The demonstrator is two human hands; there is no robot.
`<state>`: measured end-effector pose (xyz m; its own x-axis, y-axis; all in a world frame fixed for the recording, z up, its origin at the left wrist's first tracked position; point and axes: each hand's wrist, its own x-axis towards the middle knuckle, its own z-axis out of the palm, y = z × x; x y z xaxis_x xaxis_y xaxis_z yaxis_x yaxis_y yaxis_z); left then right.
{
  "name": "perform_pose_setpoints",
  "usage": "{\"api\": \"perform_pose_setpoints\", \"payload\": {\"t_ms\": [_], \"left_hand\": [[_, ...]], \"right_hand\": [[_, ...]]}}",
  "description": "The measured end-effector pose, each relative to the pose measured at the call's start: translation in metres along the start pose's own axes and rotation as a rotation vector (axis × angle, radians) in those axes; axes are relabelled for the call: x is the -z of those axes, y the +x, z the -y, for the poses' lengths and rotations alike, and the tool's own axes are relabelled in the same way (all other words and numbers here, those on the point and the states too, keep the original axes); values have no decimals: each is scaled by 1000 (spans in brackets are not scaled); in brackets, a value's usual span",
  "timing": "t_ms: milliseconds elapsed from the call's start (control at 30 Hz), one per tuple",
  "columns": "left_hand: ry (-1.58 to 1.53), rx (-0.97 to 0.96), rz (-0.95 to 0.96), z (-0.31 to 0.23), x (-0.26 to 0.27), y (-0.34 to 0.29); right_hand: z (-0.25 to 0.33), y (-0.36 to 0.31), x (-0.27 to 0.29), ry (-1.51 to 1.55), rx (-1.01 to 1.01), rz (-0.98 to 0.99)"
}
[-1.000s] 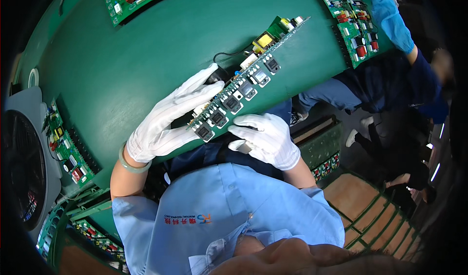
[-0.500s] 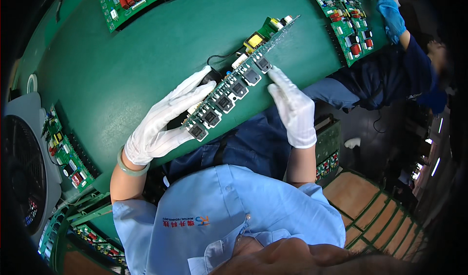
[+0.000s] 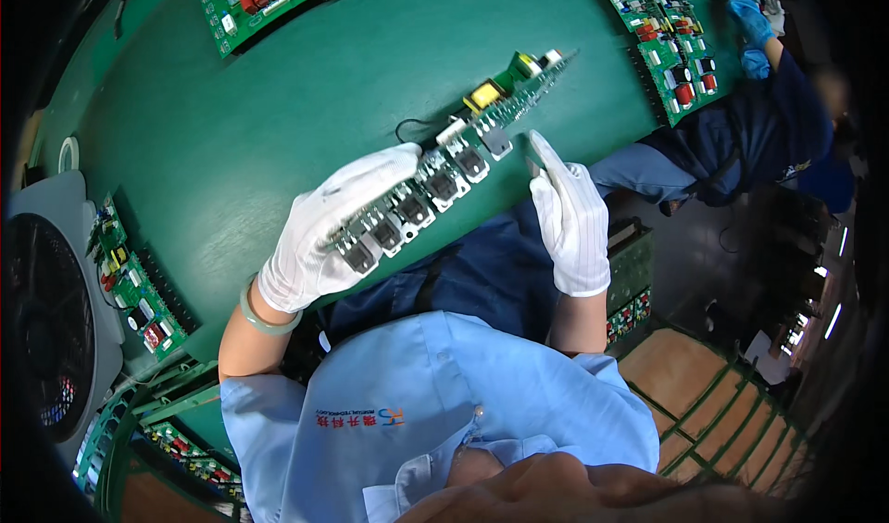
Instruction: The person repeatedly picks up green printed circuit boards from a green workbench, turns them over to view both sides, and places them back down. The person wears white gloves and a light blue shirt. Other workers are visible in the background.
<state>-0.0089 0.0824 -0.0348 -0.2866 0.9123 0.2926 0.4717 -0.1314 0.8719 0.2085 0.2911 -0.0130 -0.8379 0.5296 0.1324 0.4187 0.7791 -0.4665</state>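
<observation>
A green circuit board (image 3: 523,106) stands tilted on edge over the green table, a row of black square components with metal tabs (image 3: 443,186) along its near side. A yellow transformer (image 3: 484,96) and a black wire show on its far side. My left hand (image 3: 324,231), in a white glove, is closed around the board's left end, fingers behind and thumb in front. Off the board's right part, my gloved right hand (image 3: 572,222) has its fingers stretched out, apart from the board. A small greyish patch beside those fingertips is too unclear to name.
More circuit boards lie on the table (image 3: 278,115): one (image 3: 259,9) at the far left, a pair (image 3: 671,55) at the far right, one (image 3: 139,287) beside a fan (image 3: 56,310) on the left. A co-worker's blue-gloved hand (image 3: 752,23) is at the far right.
My right hand has drawn back from the board's right-hand components, slightly right and nearer. The board has tipped and shifted slightly nearer in my left hand.
</observation>
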Motion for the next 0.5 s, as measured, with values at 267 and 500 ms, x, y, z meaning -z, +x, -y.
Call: {"api": "perform_pose_setpoints", "payload": {"t_ms": [267,500], "left_hand": [[58,22,15,-9,3,-4],[51,2,6,-7,4,-1]], "right_hand": [[13,-15,-26,97,181,-109],[10,-15,-33,27,201,-87]]}}
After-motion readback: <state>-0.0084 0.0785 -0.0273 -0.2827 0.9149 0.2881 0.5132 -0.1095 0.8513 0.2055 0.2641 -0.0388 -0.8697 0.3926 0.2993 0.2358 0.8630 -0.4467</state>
